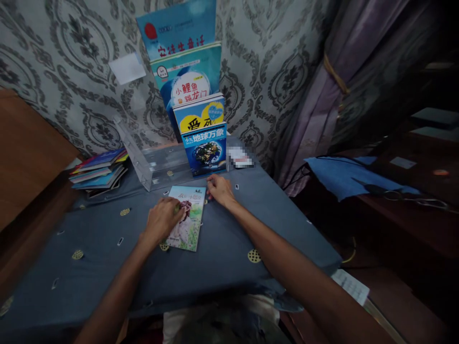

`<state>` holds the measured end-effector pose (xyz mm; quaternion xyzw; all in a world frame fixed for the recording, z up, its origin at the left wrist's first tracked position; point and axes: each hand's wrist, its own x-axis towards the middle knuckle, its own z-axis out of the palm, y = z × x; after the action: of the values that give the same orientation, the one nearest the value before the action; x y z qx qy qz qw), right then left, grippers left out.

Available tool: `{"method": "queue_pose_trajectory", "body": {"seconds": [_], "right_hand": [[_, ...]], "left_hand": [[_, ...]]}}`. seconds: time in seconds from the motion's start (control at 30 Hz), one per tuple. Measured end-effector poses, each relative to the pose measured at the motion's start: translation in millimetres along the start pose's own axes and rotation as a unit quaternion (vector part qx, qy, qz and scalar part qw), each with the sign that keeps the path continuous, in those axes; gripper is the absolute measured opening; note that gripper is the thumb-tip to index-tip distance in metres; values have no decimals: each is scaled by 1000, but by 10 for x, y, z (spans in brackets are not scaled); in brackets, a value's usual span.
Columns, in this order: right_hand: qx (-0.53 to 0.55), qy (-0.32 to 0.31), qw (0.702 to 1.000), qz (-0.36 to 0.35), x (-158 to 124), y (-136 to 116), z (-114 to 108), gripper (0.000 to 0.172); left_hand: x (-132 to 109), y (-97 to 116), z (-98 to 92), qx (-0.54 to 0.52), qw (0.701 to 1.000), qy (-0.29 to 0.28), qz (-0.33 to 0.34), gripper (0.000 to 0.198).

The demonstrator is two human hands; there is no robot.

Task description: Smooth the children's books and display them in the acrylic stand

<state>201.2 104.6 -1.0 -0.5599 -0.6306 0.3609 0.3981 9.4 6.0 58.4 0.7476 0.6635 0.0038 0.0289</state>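
Note:
A thin book with a pale blue and green cover lies flat on the cloth-covered table. On the left part of its cover rests my left hand, fingers bent over the cover but not wrapped round the book. Just off the book's upper right corner, close to the tablecloth, is my right hand. Its fingers are loosely curled with a gap to the thumb, and I see nothing in them. Behind it stands a blue book with an Earth picture, the lowest in a clear tiered rack.
Above the Earth book rise a yellow-and-blue book, a teal book and a tall blue book. Several books form a pile at the left. A patterned curtain hangs behind. Scissors lie on the right.

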Motion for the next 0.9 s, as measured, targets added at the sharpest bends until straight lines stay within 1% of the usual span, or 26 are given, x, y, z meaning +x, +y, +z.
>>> {"method": "queue_pose_trajectory", "body": {"seconds": [0.1,0.17,0.27,0.37,0.43,0.5,0.53,0.6,0.67,0.8,0.9], "right_hand": [[-15,-22,1000,1,-27,-20,31,12],[-15,-31,999,4,-15,-23,62,14],[-17,-35,999,6,22,-19,86,18],[-34,-25,999,-9,11,-37,79,19],[-82,-15,995,-50,-53,-73,81,20],[-153,-12,981,-120,-152,-122,106,23],[-187,-21,969,-162,-206,-146,128,25],[-226,-62,943,-235,-301,-178,185,29],[-235,-104,925,-281,-356,-177,242,32],[-247,-141,906,-312,-349,-104,315,36],[-282,-146,898,-306,-322,-71,330,37]], "left_hand": [[-33,-185,77,19,1000,8,-3,27],[-62,-234,93,16,1000,-4,1,25],[-96,-200,59,27,999,-21,-9,25],[-80,-96,25,67,998,-10,-13,28],[-22,-28,41,79,997,6,18,29],[73,17,93,63,996,20,58,28],[129,27,128,48,996,25,72,28],[239,22,203,18,995,35,87,29],[322,-11,269,-1,996,39,84,31],[376,-94,345,2,997,64,45,33],[369,-121,365,17,996,88,12,33]]}}
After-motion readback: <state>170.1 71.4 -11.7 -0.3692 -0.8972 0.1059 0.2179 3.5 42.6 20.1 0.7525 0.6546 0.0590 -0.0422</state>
